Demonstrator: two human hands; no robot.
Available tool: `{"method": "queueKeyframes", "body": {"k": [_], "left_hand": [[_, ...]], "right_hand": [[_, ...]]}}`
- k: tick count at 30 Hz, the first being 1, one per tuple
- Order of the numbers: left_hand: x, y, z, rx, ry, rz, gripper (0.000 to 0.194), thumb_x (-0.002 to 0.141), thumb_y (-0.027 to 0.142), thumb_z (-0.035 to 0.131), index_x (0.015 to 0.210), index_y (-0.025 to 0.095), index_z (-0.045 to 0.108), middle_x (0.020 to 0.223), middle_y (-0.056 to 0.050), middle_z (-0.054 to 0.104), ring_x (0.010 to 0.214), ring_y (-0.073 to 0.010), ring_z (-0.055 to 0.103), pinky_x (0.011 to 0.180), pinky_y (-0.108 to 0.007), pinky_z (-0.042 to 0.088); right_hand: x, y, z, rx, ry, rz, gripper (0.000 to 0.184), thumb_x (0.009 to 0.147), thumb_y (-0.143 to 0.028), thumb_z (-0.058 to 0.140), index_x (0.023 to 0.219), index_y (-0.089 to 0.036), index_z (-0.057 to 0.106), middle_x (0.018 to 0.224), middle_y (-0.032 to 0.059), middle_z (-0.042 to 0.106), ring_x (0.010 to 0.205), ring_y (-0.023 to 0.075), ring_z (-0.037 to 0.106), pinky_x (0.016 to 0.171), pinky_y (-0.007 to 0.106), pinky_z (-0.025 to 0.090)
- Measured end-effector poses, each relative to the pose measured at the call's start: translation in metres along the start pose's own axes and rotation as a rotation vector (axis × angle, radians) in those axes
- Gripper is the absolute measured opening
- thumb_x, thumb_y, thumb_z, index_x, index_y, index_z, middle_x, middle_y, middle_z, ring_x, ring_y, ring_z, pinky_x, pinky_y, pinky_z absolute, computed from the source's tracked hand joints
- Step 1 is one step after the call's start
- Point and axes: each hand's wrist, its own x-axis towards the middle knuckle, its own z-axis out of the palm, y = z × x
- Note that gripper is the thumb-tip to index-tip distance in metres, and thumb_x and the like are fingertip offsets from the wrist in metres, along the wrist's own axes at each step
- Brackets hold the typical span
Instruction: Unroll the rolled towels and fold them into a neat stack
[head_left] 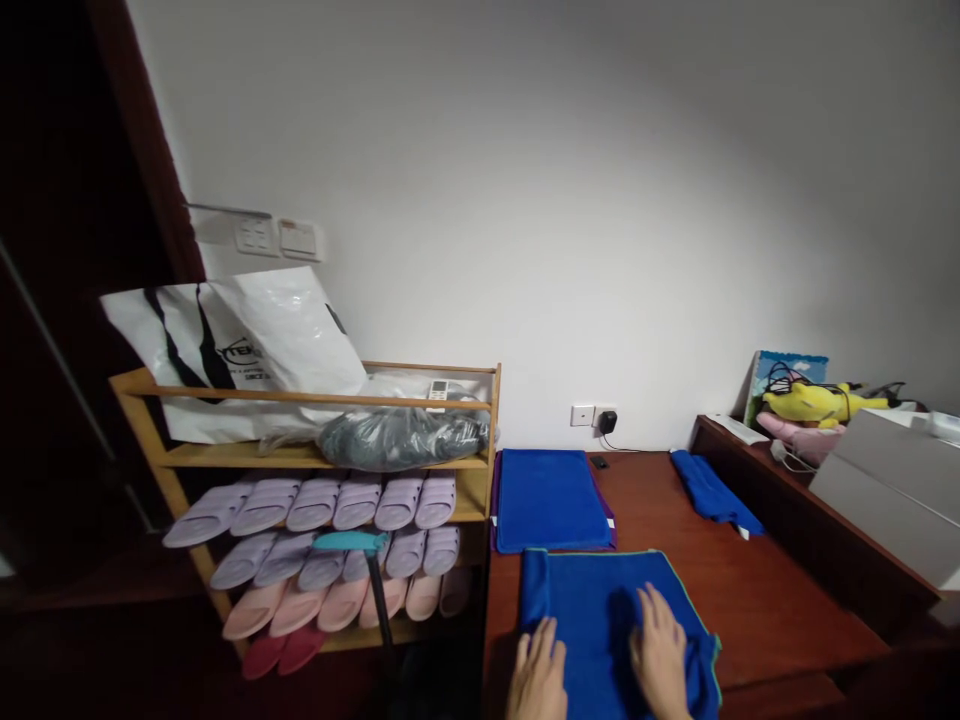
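Note:
A blue towel with a green edge (pixel 600 600) lies spread on the dark wooden desk (pixel 757 590) at the near edge. My left hand (pixel 538 672) rests flat on its left side, fingers stretched forward. My right hand (pixel 660 652) lies flat on the towel's right half, fingers slightly spread. Neither hand grips anything. Behind this towel sits a folded stack of blue towels (pixel 550 497) with a purple one showing underneath. A rolled or bunched blue towel (pixel 714 490) lies farther back right on the desk.
A wooden shoe rack (pixel 315 455) left of the desk holds several lilac and pink slippers, a white bag and a grey plastic-wrapped bundle. A teal-handled stick (pixel 360 545) leans against it. A yellow plush toy (pixel 821 402) and grey box (pixel 892 490) sit at the right. Wall socket (pixel 592 415) behind.

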Motion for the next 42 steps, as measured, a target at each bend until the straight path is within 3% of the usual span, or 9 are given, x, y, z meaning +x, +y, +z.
{"method": "queueKeyframes", "body": {"k": [3,7,15,24,27,30,33,37,42], "left_hand": [[0.021,0.024,0.032,-0.120,-0.067,0.042,0.061,0.079,0.010,0.029,0.137,0.024,0.040,0.150,0.000,0.026,0.136,-0.0173,0.027,0.111,-0.032,0.031],[0.033,0.021,0.047,-0.047,-0.132,-0.065,0.064,0.077,0.009,0.031,0.140,0.021,0.033,0.149,-0.003,0.025,0.138,-0.0208,0.020,0.113,-0.039,0.025],[-0.013,-0.030,-0.018,0.194,-0.096,-0.414,0.070,0.072,0.019,0.042,0.140,0.028,0.030,0.152,-0.003,0.016,0.139,-0.0325,0.011,0.105,-0.068,0.008],[-0.049,-0.058,-0.068,0.387,-0.108,-0.673,0.071,0.071,0.010,0.041,0.141,0.015,0.030,0.152,-0.010,0.019,0.139,-0.0255,0.017,0.112,-0.052,0.006],[-0.048,-0.054,-0.063,0.361,-0.030,-0.614,0.076,0.068,0.003,0.038,0.142,0.012,0.022,0.152,-0.009,0.016,0.140,-0.0219,0.015,0.114,-0.043,0.010],[-0.039,-0.035,-0.045,0.200,0.052,-0.367,0.074,0.073,0.005,0.034,0.144,0.015,0.015,0.153,-0.003,0.008,0.140,-0.0155,0.010,0.115,-0.033,0.016],[-0.027,-0.014,-0.029,0.062,0.025,-0.183,0.070,0.078,0.014,0.036,0.144,0.021,0.016,0.152,-0.001,0.007,0.140,-0.0173,0.008,0.114,-0.038,0.018],[-0.016,-0.011,-0.028,0.056,-0.005,-0.190,0.067,0.080,0.020,0.039,0.143,0.024,0.018,0.151,-0.002,0.006,0.140,-0.0215,0.007,0.114,-0.047,0.016],[-0.015,-0.040,-0.040,0.087,-0.010,-0.264,0.058,0.088,0.038,0.033,0.142,0.025,0.019,0.151,-0.003,0.005,0.139,-0.0231,0.005,0.114,-0.049,0.012]], "right_hand": [[-0.010,-0.038,0.022,0.081,-0.240,-0.170,0.053,0.088,-0.034,0.027,0.139,-0.022,0.035,0.147,0.0062,0.036,0.134,0.0204,0.033,0.105,0.043,0.034],[-0.013,-0.044,0.037,0.038,-0.337,-0.174,0.053,0.089,-0.046,0.028,0.137,-0.026,0.038,0.145,0.0042,0.036,0.134,0.0233,0.032,0.108,0.046,0.032],[-0.007,-0.040,0.033,-0.017,-0.323,-0.153,0.057,0.089,-0.056,0.024,0.139,-0.029,0.033,0.147,0.0008,0.031,0.136,0.0225,0.027,0.109,0.047,0.030],[-0.006,-0.019,0.020,-0.032,-0.368,-0.143,0.057,0.088,-0.057,0.024,0.139,-0.032,0.031,0.148,0.0003,0.030,0.137,0.0208,0.026,0.111,0.047,0.027],[-0.007,-0.007,0.021,-0.051,-0.337,-0.163,0.056,0.088,-0.056,0.026,0.139,-0.033,0.030,0.148,0.0003,0.031,0.136,0.0211,0.028,0.110,0.047,0.028],[-0.006,0.006,0.020,-0.066,-0.329,-0.174,0.056,0.088,-0.056,0.028,0.139,-0.034,0.030,0.148,0.0002,0.033,0.136,0.0212,0.029,0.109,0.047,0.029],[-0.002,0.022,0.018,-0.075,-0.341,-0.164,0.057,0.087,-0.057,0.029,0.139,-0.034,0.031,0.147,0.0002,0.034,0.136,0.0212,0.029,0.109,0.047,0.029],[0.004,0.044,0.011,-0.076,-0.329,-0.116,0.058,0.085,-0.058,0.031,0.138,-0.035,0.032,0.147,-0.0002,0.035,0.136,0.0222,0.029,0.109,0.048,0.028],[0.011,0.068,-0.003,-0.041,-0.380,-0.071,0.058,0.085,-0.058,0.031,0.138,-0.036,0.029,0.149,-0.0028,0.029,0.137,0.0212,0.024,0.111,0.047,0.024]]}}
